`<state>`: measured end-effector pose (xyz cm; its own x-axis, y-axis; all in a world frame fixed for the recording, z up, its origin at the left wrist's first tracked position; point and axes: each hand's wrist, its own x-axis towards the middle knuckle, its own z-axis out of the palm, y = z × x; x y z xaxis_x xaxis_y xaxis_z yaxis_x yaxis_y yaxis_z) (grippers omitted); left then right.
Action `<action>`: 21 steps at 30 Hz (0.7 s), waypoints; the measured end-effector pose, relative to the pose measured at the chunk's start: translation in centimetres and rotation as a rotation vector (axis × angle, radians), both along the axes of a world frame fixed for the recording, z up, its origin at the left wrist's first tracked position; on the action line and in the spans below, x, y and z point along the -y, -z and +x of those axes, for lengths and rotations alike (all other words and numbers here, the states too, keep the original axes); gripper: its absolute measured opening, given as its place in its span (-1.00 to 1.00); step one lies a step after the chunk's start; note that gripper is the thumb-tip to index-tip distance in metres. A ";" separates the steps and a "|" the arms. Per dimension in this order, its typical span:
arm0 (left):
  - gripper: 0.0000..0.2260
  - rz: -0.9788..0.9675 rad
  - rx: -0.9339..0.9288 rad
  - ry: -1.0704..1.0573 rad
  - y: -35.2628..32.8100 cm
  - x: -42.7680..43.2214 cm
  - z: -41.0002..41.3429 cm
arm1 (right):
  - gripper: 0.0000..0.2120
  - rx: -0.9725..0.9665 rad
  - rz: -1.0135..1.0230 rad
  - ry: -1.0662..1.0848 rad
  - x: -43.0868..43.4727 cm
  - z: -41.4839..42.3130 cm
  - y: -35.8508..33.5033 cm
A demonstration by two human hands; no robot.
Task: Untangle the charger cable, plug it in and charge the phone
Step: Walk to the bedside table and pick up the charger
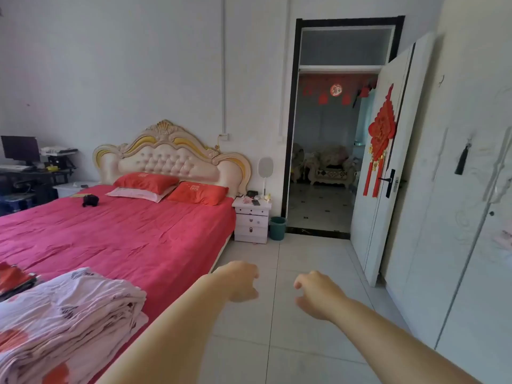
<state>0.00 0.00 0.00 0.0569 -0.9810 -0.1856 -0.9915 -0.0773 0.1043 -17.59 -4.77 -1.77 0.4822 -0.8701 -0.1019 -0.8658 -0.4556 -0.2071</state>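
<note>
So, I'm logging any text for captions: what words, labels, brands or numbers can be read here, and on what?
None reads for certain.
Red pillows: a small pale mark on each, too blurred to read.
Red knot ornament on the door: a raised character in the middle, not legible.
Round red decoration in the far room: design too small to read.
Folded quilt: dark printed marks, blurred.
Both hands hold nothing that bears text.

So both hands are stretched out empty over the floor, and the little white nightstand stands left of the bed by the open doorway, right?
Not quite. The head view shows the nightstand right of the bed, by the doorway. The left hand and right hand are indeed empty.
</note>
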 end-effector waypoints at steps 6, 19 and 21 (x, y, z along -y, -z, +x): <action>-0.54 -0.020 0.025 0.003 -1.7 8.7 6.2 | -0.72 0.037 -0.032 0.013 8.4 6.0 -1.4; -0.54 0.002 0.000 0.020 0.2 24.8 15.2 | -0.68 0.046 -0.002 0.037 24.2 14.9 -0.5; -0.54 0.006 0.004 0.010 0.4 27.5 16.5 | -0.68 0.051 -0.004 0.035 27.2 16.2 -0.2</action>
<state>16.53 -27.52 -0.40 0.0483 -0.9804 -0.1912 -0.9927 -0.0683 0.0996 -1.42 -32.01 -1.59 0.4563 -0.8867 -0.0742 -0.8693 -0.4265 -0.2498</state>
